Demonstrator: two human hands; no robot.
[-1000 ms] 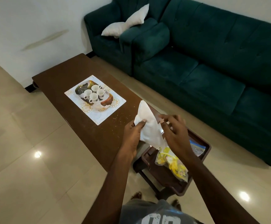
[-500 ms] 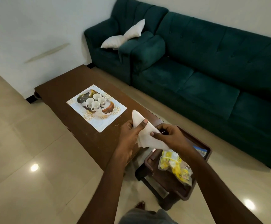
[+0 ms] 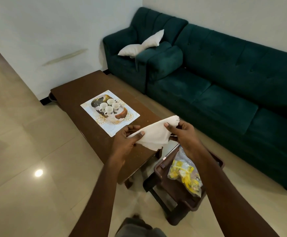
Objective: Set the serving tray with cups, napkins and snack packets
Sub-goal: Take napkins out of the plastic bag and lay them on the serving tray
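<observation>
A white napkin [image 3: 153,134] is stretched between both hands above the near end of the brown coffee table [image 3: 81,88]. My left hand [image 3: 128,140] pinches its lower left corner. My right hand [image 3: 182,134] pinches its upper right end. Farther along the table lies a patterned serving tray [image 3: 120,115] on a white placemat [image 3: 96,118], and several white cups [image 3: 109,106] stand on the tray. A clear packet of yellow snacks [image 3: 185,175] lies on a low brown stool [image 3: 158,168] below my right arm.
A dark green sofa [image 3: 225,79] runs along the right, with a matching armchair [image 3: 139,48] holding a white cushion [image 3: 139,46]. Glossy beige floor tiles [image 3: 19,151] spread to the left of the table. A white wall stands behind.
The napkin has turned from hanging upright to lying stretched sideways between my hands. My right hand moved up and to the right. The camera has pulled back and tilted up.
</observation>
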